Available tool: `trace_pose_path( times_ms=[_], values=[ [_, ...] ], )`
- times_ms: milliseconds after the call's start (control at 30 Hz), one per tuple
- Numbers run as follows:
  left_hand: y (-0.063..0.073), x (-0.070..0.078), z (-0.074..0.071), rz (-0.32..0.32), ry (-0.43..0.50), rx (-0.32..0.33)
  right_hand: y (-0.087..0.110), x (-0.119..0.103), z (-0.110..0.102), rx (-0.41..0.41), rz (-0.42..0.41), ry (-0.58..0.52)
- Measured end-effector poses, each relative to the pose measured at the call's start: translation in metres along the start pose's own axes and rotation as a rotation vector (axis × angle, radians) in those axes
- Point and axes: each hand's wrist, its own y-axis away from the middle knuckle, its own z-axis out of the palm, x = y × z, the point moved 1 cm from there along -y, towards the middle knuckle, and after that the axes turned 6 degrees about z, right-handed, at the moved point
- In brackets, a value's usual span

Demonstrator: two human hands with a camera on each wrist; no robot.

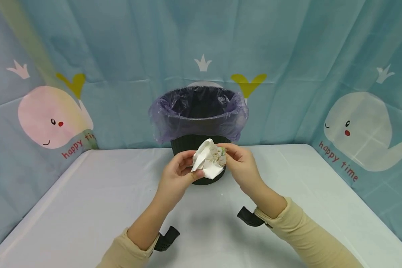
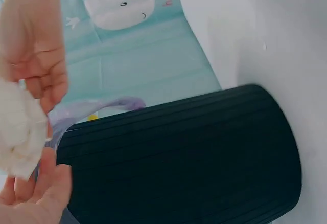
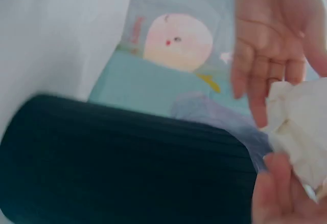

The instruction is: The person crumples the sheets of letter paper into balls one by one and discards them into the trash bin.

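Observation:
A crumpled white paper napkin [image 1: 207, 160] with a small printed pattern on its right part is held up between both hands, in front of the bin. At its lower left edge my left hand [image 1: 175, 173] pinches it, thumb in front and fingers behind. My right hand [image 1: 243, 165] grips the patterned right side between thumb and fingers. Both wrist views show the crumpled napkin [image 2: 19, 127] at the frame's side, with fingers around it. Just behind the hands stands a black ribbed trash bin [image 3: 122, 162], its lower front partly hidden by the napkin and hands.
A translucent purple bag [image 1: 199, 126] lines the bin and folds over its rim; the mouth faces up. The bin stands on a white table [image 1: 114, 201] near its back edge. Blue curtains [image 1: 120, 44] with printed whales surround the table. Black wrist mounts [image 1: 167, 238] sit at both cuffs.

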Motion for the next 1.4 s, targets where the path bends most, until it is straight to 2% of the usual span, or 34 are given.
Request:
trace_pose_path(
  times_ms=[100, 200, 267, 367, 467, 567, 633, 733, 800, 933, 1000, 1067, 1133, 1267, 1333, 1400],
  values=[
    [0.000, 0.002, 0.001, 0.027, 0.050, 0.051, 0.005, -0.003, -0.002, -0.101, -0.130, 0.134],
    [0.000, 0.005, 0.000, 0.042, 0.034, 0.072, 0.006, -0.005, -0.007, -0.243, -0.221, 0.230],
    [0.000, 0.007, -0.001, 0.052, -0.001, 0.068, 0.005, -0.006, -0.011, -0.326, -0.248, 0.231],
    [0.000, 0.008, 0.000, 0.078, -0.070, 0.066, 0.003, -0.009, -0.016, -0.409, -0.223, 0.165],
    [0.001, 0.009, 0.003, 0.146, -0.160, 0.077, 0.003, -0.012, -0.017, -0.411, -0.205, 0.135],
    [0.005, 0.008, 0.008, 0.241, -0.241, 0.102, 0.005, -0.014, -0.014, -0.350, -0.219, 0.173],
    [0.007, 0.008, 0.011, 0.298, -0.272, 0.117, 0.006, -0.014, -0.011, -0.311, -0.216, 0.197],
    [0.009, 0.005, 0.013, 0.335, -0.265, 0.126, 0.009, -0.010, -0.006, -0.282, -0.202, 0.163],
    [0.009, 0.003, 0.013, 0.310, -0.248, 0.127, 0.012, -0.004, -0.002, -0.267, -0.212, 0.097],
    [0.006, -0.003, 0.012, 0.207, -0.217, 0.144, 0.015, 0.013, 0.008, -0.199, -0.234, -0.070],
    [0.004, -0.005, 0.011, 0.150, -0.200, 0.148, 0.015, 0.021, 0.011, -0.156, -0.243, -0.115],
    [0.003, -0.007, 0.009, 0.113, -0.188, 0.120, 0.013, 0.024, 0.012, -0.134, -0.216, -0.133],
    [0.002, -0.006, 0.005, 0.084, -0.153, 0.053, 0.009, 0.025, 0.009, -0.151, -0.179, -0.182],
    [0.004, 0.000, -0.005, 0.062, -0.045, -0.153, 0.000, 0.021, -0.005, -0.265, -0.078, -0.254],
    [0.005, 0.002, -0.009, 0.040, 0.003, -0.228, -0.003, 0.017, -0.011, -0.322, -0.053, -0.233],
    [0.006, 0.003, -0.009, 0.004, 0.007, -0.268, -0.004, 0.011, -0.014, -0.391, -0.031, -0.186]
  ],
)
